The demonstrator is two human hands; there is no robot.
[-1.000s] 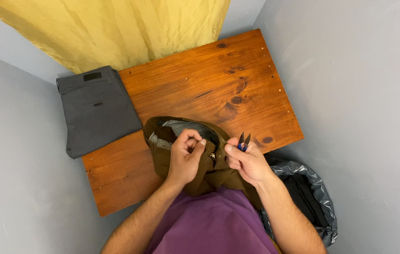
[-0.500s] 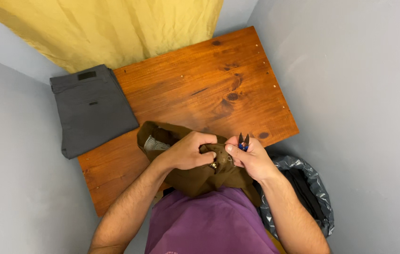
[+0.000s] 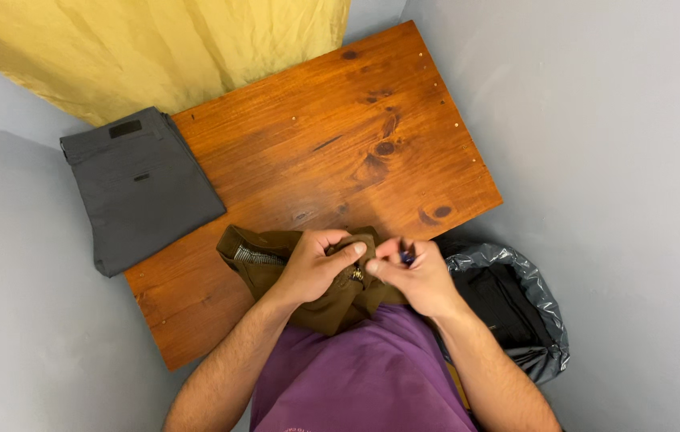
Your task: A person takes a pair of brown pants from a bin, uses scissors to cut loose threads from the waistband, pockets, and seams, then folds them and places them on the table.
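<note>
Both hands on the olive-brown garment (image 3: pixel 320 300) bunched at the near edge of the worktop (image 3: pixel 332 152) — my left hand (image 3: pixel 316 264) has its grip closed on a fold of the fabric, my right hand (image 3: pixel 412 276) pinches it just beside that, with a small blue tool (image 3: pixel 407 256) tucked in its fingers. Folded grey trousers (image 3: pixel 136 188) lie well off past my left hand, a bin with a grey liner (image 3: pixel 516 312) sits just beside my right.

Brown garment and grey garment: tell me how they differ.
The brown garment is bunched and gripped by the left hand and right hand; the grey garment lies folded flat, untouched. Brown sits at the wooden table's near edge, grey overhangs its left corner. Both are cloth.
</note>
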